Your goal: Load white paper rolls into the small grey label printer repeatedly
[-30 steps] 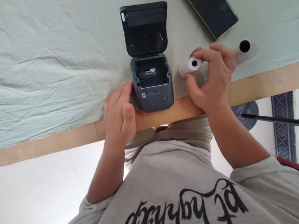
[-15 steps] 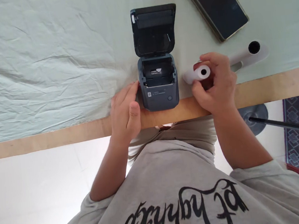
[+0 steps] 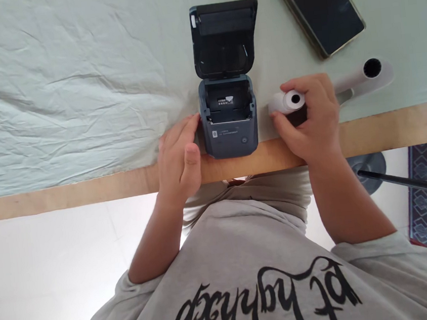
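— What's lying past your right hand (image 3: 314, 119)?

— A dark phone (image 3: 322, 8), face up, beyond my knuckles and slanted. Just to the outside of that hand lies a white roll (image 3: 365, 75) on its side, its hollow end towards me.

— And under my view of your left hand (image 3: 179, 158)?

— A creased pale green cloth (image 3: 75, 83) stretches far out to its left. The bare wooden table edge (image 3: 68, 193) runs beneath both my wrists.

— Anything lower?

— Below my right wrist, a round stand base (image 3: 370, 164) with a black pole (image 3: 410, 182), and a patterned rug (image 3: 425, 193) further out.
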Demonstrator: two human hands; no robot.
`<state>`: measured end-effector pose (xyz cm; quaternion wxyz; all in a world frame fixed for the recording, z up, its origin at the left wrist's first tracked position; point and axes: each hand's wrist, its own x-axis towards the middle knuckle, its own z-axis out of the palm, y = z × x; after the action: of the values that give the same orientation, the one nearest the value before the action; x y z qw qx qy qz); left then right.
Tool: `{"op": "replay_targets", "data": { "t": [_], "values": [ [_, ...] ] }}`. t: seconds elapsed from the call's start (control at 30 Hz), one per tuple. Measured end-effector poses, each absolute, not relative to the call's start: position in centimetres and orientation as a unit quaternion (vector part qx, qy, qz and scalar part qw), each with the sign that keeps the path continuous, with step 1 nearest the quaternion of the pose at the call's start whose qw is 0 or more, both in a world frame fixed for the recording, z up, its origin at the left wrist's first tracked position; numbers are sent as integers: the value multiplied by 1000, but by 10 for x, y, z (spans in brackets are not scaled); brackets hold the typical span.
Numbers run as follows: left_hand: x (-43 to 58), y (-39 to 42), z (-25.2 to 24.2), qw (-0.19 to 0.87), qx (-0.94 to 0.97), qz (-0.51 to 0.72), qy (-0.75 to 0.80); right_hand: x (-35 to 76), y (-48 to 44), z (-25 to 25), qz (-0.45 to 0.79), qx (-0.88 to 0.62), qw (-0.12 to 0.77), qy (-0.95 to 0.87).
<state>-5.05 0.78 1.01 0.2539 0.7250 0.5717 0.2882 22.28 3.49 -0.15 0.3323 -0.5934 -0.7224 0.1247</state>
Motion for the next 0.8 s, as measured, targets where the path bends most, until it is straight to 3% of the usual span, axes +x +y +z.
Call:
{"op": "replay_targets", "data": {
  "t": [0.23, 0.4, 0.57, 0.8],
  "values": [
    [-51, 8, 9, 254, 729, 297, 562, 220, 34, 1, 186, -613, 354, -681],
    [-52, 8, 6, 253, 729, 314, 553, 222, 35, 0, 109, -596, 343, -718],
    [-54, 8, 3, 248, 735, 320, 543, 227, 35, -8, 173, -576, 375, -706],
    [-54, 8, 3, 236, 741, 322, 540, 224, 39, -3, 71, -555, 351, -751]
  ]
}}
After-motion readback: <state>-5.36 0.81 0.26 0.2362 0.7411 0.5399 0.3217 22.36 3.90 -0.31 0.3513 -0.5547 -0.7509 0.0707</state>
